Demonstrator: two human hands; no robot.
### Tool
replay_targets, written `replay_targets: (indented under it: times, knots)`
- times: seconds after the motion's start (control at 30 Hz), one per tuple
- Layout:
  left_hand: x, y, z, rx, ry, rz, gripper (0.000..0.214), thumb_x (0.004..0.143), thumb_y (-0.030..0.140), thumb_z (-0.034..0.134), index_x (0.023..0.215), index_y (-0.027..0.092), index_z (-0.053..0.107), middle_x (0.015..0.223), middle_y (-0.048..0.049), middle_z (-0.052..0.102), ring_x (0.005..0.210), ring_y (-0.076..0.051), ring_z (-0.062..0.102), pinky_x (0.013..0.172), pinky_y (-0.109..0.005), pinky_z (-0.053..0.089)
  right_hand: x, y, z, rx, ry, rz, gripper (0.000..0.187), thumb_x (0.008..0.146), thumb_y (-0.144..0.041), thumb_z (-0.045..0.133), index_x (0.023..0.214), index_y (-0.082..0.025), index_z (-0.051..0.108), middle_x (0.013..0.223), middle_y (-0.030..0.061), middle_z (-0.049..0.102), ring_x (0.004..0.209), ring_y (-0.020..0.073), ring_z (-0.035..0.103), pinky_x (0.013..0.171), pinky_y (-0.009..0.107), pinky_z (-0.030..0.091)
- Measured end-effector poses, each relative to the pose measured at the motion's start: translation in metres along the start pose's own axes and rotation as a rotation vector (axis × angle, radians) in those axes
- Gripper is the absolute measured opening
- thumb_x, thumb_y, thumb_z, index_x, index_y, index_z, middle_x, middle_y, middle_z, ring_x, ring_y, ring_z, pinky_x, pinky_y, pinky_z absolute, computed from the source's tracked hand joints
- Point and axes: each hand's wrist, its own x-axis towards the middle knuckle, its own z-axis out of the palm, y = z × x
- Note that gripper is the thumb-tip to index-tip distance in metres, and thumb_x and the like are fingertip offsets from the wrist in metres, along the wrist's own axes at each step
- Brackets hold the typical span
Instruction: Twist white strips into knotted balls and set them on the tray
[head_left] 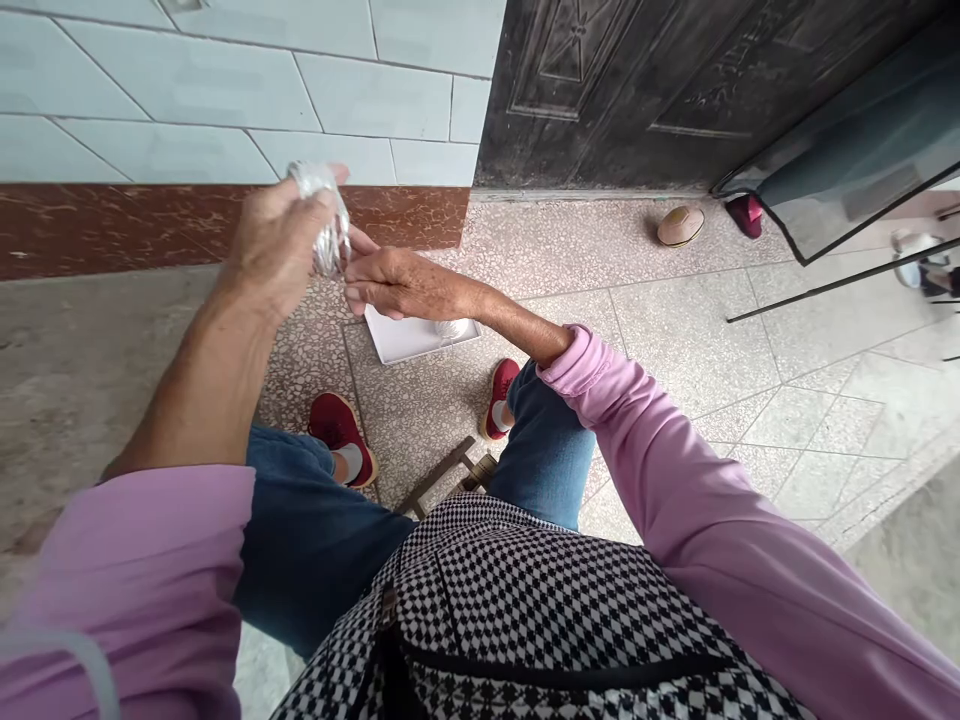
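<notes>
1. In the upper left of centre, I see the left hand [274, 240] closed in a fist around a shiny wad [328, 225]. The wad is silvery and crinkled. I cannot tell whether it is foil or clear film.
2. The wad is longer than wide. Its long axis runs nearly top to bottom in the frame, with the top end leaning slightly left and poking above the knuckles.
3. The right hand [397, 285] reaches in from the right, fingers stretched almost straight and pointing left. Its fingertips meet the wad's lower end. I cannot tell whether they pinch it.
4. Just below both hands, a flat white rectangular tray [416, 340] lies on the speckled stone floor [675, 330].
5. Lower in the frame are pink sleeves, blue jeans, two red shoes [341, 430] and a black-and-white checked apron [525, 610].
6. Along the top are glossy pale wall tiles [187, 90] and, to their right, a dark embossed door [637, 90].
</notes>
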Motion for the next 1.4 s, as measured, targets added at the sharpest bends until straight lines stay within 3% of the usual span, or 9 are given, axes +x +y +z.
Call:
replay_targets:
  times: [0.17, 0.33, 0.53, 0.73, 0.87, 0.97, 1.1, 1.2, 1.4]
  knots:
    - [-0.006, -0.002, 0.012, 0.125, -0.217, -0.15, 0.031, 0.122, 0.044, 0.091, 0.122, 0.016, 0.079, 0.074, -0.0072, 0.081, 0.042, -0.013, 0.05, 0.044, -0.025, 0.033, 0.003, 0.03, -0.026, 0.097, 0.229, -0.106, 0.062, 0.138, -0.074, 0.055, 0.104, -0.023, 0.065, 0.091, 0.0005, 0.068, 0.103, 0.0174, 0.072, 0.094, 0.028, 0.062]
    - [-0.01, 0.013, 0.013, 0.062, -0.429, -0.137, 0.053, 0.119, 0.065, 0.093, 0.103, 0.017, 0.08, 0.073, -0.0165, 0.082, 0.039, -0.008, 0.035, 0.042, -0.027, 0.032, 0.011, 0.059, -0.042, 0.1, 0.399, -0.058, 0.055, 0.145, -0.058, 0.052, 0.103, -0.023, 0.056, 0.097, -0.0023, 0.059, 0.096, 0.0124, 0.063, 0.103, 0.031, 0.067]
    - [-0.016, 0.026, 0.007, 0.153, -0.583, -0.161, 0.071, 0.11, 0.08, 0.095, 0.078, 0.018, 0.083, 0.053, -0.0075, 0.06, 0.035, -0.009, 0.027, 0.034, -0.031, 0.016, 0.009, 0.052, -0.042, 0.098, 0.411, -0.07, 0.082, 0.124, -0.099, 0.055, 0.084, -0.029, 0.065, 0.083, 0.0019, 0.069, 0.111, 0.0186, 0.078, 0.093, 0.027, 0.066]
    - [-0.023, 0.027, 0.005, -0.046, -0.452, -0.114, 0.043, 0.112, 0.058, 0.094, 0.119, 0.015, 0.098, 0.051, 0.0022, 0.053, 0.037, -0.011, 0.02, 0.036, -0.028, 0.02, 0.016, 0.057, -0.044, 0.048, 0.524, -0.113, 0.072, 0.129, -0.087, 0.051, 0.095, -0.025, 0.065, 0.086, -0.002, 0.069, 0.092, 0.0134, 0.07, 0.084, 0.028, 0.061]
    - [-0.017, 0.041, -0.001, -0.299, -0.22, -0.125, 0.057, 0.139, 0.037, 0.041, 0.138, 0.018, 0.095, 0.051, 0.0062, 0.049, 0.038, -0.012, 0.001, 0.033, -0.025, 0.02, 0.013, 0.053, -0.04, -0.046, 0.515, -0.129, 0.071, 0.136, -0.08, 0.044, 0.103, -0.025, 0.073, 0.094, 0.0001, 0.076, 0.104, 0.0148, 0.074, 0.093, 0.025, 0.062]
    - [-0.011, 0.052, -0.001, -0.461, -0.084, -0.173, 0.077, 0.144, 0.033, 0.013, 0.146, 0.017, 0.089, 0.058, 0.006, 0.059, 0.037, -0.012, 0.008, 0.035, -0.021, 0.028, 0.009, 0.041, -0.022, -0.159, 0.392, -0.152, 0.059, 0.143, -0.061, 0.045, 0.118, -0.02, 0.078, 0.116, 0.0045, 0.086, 0.121, 0.0177, 0.078, 0.113, 0.027, 0.064]
    - [-0.006, 0.046, 0.006, -0.43, 0.077, -0.119, 0.061, 0.145, 0.029, 0.022, 0.151, 0.014, 0.082, 0.066, 0.0044, 0.072, 0.036, -0.012, 0.029, 0.038, -0.021, 0.032, 0.01, 0.026, 0.011, -0.265, 0.175, -0.183, 0.043, 0.147, -0.037, 0.041, 0.132, -0.015, 0.074, 0.132, 0.0111, 0.084, 0.126, 0.024, 0.081, 0.129, 0.045, 0.065]
    - [-0.006, 0.03, 0.01, -0.201, 0.163, -0.048, 0.039, 0.139, 0.026, 0.046, 0.159, 0.014, 0.077, 0.069, 0.0012, 0.078, 0.044, -0.017, 0.057, 0.045, -0.022, 0.045, 0.007, 0.015, 0.02, -0.218, 0.087, -0.18, 0.044, 0.143, -0.048, 0.05, 0.123, -0.02, 0.079, 0.127, 0.0092, 0.087, 0.131, 0.0281, 0.082, 0.13, 0.047, 0.067]
    - [-0.013, 0.016, 0.016, 0.106, -0.124, -0.164, 0.03, 0.122, 0.042, 0.094, 0.125, 0.015, 0.08, 0.071, 0.0003, 0.072, 0.044, -0.012, 0.053, 0.044, -0.022, 0.037, -0.005, 0.001, -0.02, -0.05, 0.307, -0.1, 0.079, 0.119, -0.097, 0.057, 0.095, -0.026, 0.084, 0.098, 0.0054, 0.088, 0.134, 0.0296, 0.084, 0.116, 0.043, 0.066]
